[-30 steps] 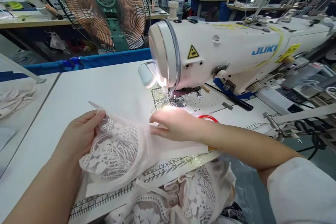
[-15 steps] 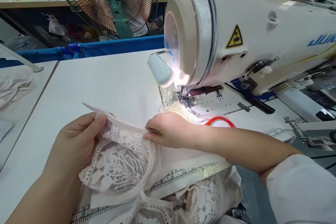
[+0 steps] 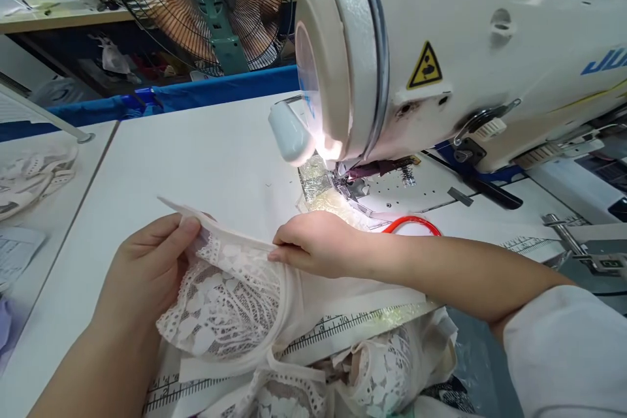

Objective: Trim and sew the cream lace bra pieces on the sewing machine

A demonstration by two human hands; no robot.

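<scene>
A white lace bra is stretched between my two hands, its near cup spread flat over the table edge. My left hand pinches the upper left end of its edge between thumb and fingers. Farther right, my right hand grips the same edge, thumb and fingertips closed on it. More lace cups of white fabric hang in a heap below. Just beyond my right hand stands the sewing machine, its lamp lit over the needle area, where the presser foot shows only in part.
Red scissor-like handle lies by the machine bed. Measuring tape markings run along the table's front. A fan stands behind the blue edge. White lace pieces and a paper lie at the left.
Both hands keep their hold on the bra's edge, with hardly any movement. The view has shifted a little, showing more of the paper and a lilac item at the left.
</scene>
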